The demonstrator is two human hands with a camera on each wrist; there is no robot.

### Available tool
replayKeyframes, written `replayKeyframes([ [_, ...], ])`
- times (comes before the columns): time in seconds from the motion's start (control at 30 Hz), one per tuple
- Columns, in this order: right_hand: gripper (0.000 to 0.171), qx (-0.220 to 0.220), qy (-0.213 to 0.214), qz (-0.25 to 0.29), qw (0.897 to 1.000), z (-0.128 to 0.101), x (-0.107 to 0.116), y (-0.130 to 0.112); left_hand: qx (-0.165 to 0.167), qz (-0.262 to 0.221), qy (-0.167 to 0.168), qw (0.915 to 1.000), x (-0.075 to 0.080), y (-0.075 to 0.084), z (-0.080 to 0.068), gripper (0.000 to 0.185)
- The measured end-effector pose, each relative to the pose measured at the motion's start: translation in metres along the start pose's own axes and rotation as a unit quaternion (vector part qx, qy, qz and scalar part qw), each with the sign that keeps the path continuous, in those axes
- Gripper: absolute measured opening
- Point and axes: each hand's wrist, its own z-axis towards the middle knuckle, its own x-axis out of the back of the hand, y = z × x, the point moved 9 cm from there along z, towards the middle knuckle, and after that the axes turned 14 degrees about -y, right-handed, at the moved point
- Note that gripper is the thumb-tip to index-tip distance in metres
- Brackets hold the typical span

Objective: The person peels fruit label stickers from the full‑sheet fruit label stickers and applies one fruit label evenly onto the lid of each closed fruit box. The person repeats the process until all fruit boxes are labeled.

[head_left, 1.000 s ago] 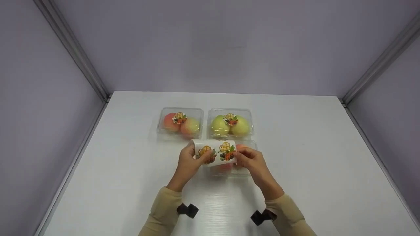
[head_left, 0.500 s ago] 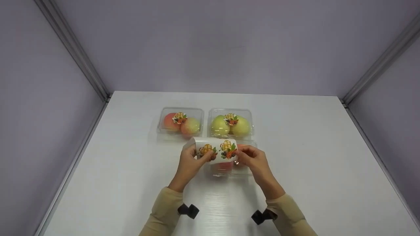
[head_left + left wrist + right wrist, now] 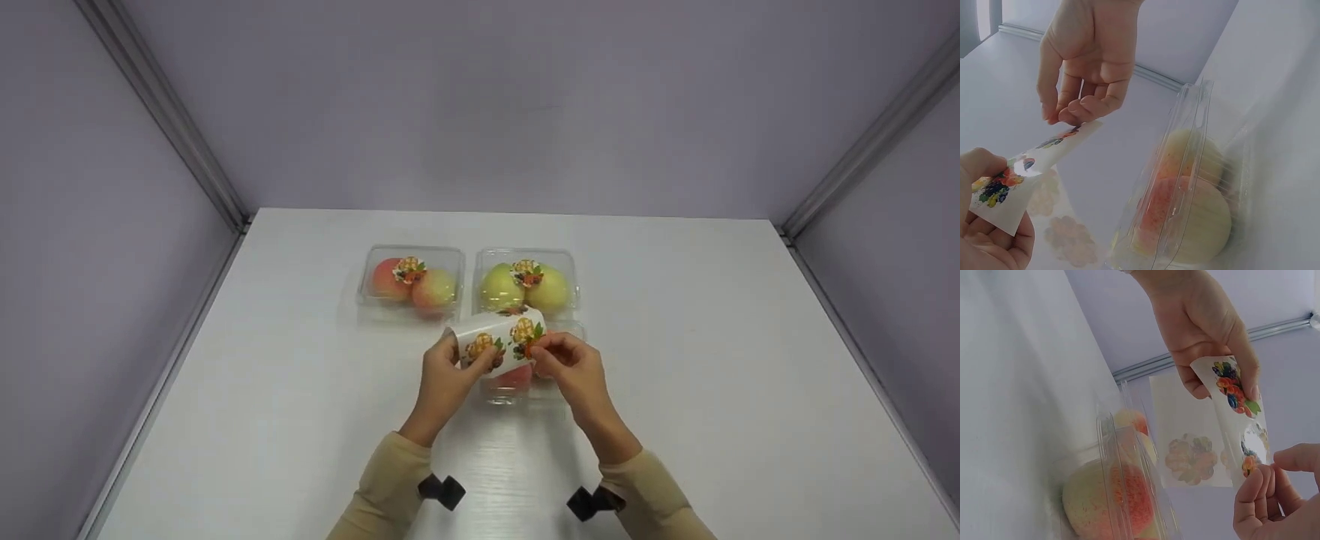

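A white sheet of round fruit-print stickers (image 3: 501, 327) is held up, bent over, above a clear plastic clamshell box (image 3: 504, 391) of reddish peaches. My left hand (image 3: 442, 384) grips the sheet's left end, thumb on the printed face and fingers behind. At the right end, the thumb and fingertips of my right hand (image 3: 581, 377) pinch the edge by a sticker. In the right wrist view, the sheet's lower flap (image 3: 1190, 461) hangs behind, with prints showing faintly through it. The box's peaches (image 3: 1196, 219) show below the sheet in the left wrist view.
Behind the hands stand two lidded clamshells, each with a fruit sticker on its lid: one with peaches (image 3: 433, 289) at left, one with yellow-green fruit (image 3: 551, 289) at right. The white table (image 3: 712, 337) is bounded by pale walls (image 3: 495, 112) at back and sides.
The sheet has tilted, its right end rising, and another print now shows along its top edge. My left hand has shifted slightly right; the right hand keeps its pinch. The boxes stay put.
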Motion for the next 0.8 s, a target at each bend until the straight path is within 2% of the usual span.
replayKeyframes([
  [0.13,0.008,0.011,-0.006,-0.018,1.000,0.000,-0.007,-0.002,-0.015,0.007,0.007,0.9998,-0.002,0.003,0.000,0.027],
  [0.33,0.013,0.037,-0.017,-0.027,0.999,0.000,-0.012,-0.006,0.005,0.001,0.001,1.0000,-0.005,-0.002,-0.001,0.027],
  [0.5,0.018,0.057,-0.027,-0.034,0.997,-0.001,-0.016,-0.009,0.008,-0.020,-0.010,0.9997,-0.008,-0.001,-0.001,0.026],
  [0.8,0.017,0.052,-0.023,-0.045,0.997,-0.001,-0.016,-0.007,0.009,-0.027,-0.014,0.9995,-0.012,0.002,-0.001,0.031],
])
